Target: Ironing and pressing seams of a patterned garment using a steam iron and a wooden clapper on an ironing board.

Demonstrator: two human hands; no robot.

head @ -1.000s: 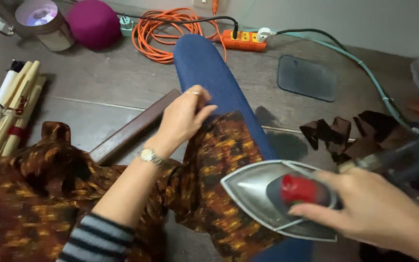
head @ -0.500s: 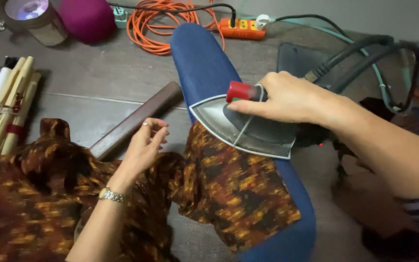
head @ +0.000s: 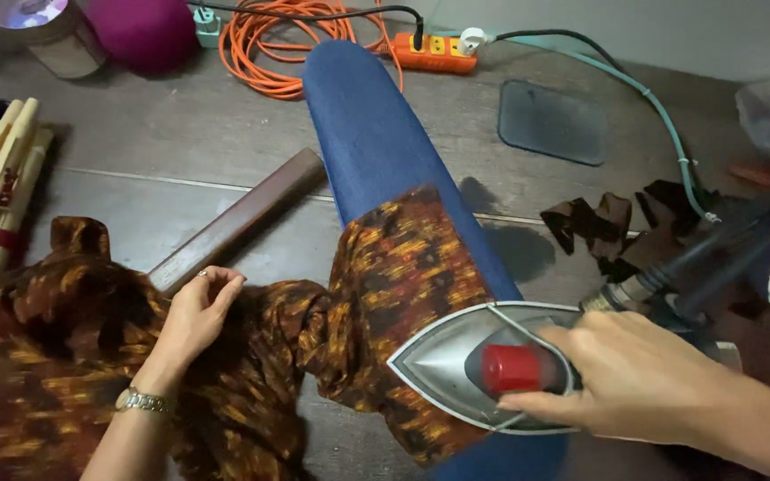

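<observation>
My grey wooden floor (head: 180,151): orange coiled extension cord (head: 269,44) far, brown wooden bar (head: 242,218) left, dark rectangular mat (head: 552,122) right, bamboo sticks (head: 2,187) far left.

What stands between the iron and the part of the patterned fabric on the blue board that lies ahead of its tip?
Nothing visible does. The iron, under the right hand, points across bare patterned fabric on the blue ironing board. The left hand grips fabric off the board's side.
</observation>
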